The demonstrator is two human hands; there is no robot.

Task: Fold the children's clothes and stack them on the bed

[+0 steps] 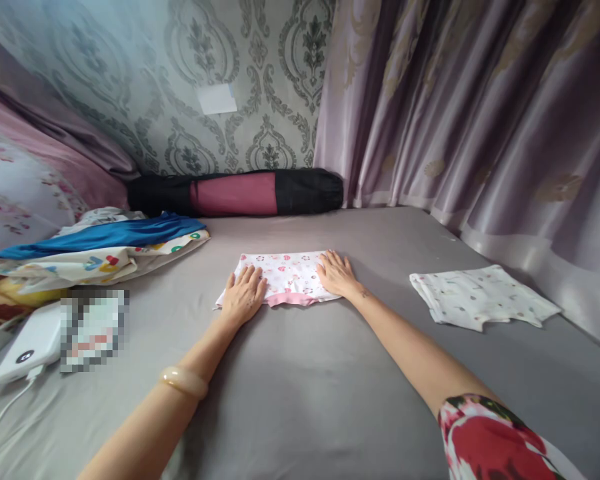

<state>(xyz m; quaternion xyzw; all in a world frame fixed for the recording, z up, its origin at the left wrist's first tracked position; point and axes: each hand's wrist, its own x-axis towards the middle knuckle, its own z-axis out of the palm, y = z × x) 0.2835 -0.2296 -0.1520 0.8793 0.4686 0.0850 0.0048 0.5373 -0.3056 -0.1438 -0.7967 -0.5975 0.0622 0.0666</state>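
A folded white garment (290, 270) with pink and red prints and a pink ribbed edge lies flat in the middle of the grey sheet (300, 387). My left hand (244, 295) rests flat on its left end, fingers stretched out. On its right end lies my right hand (337, 273), also flat with the fingers extended. Neither hand grips the cloth; both press on it from above. Part of each end is hidden under the hands. Off to the right is a second folded garment (485, 297), white with small scattered prints, touched by neither hand.
Piled clothes (105, 243), blue and patterned, lie at the left. Nearer are a white power bank (35, 343) with a cable and a blurred-out item (95, 333). A long black and maroon bag (235, 193) lines the wall. Curtains (455, 120) hang along the right edge.
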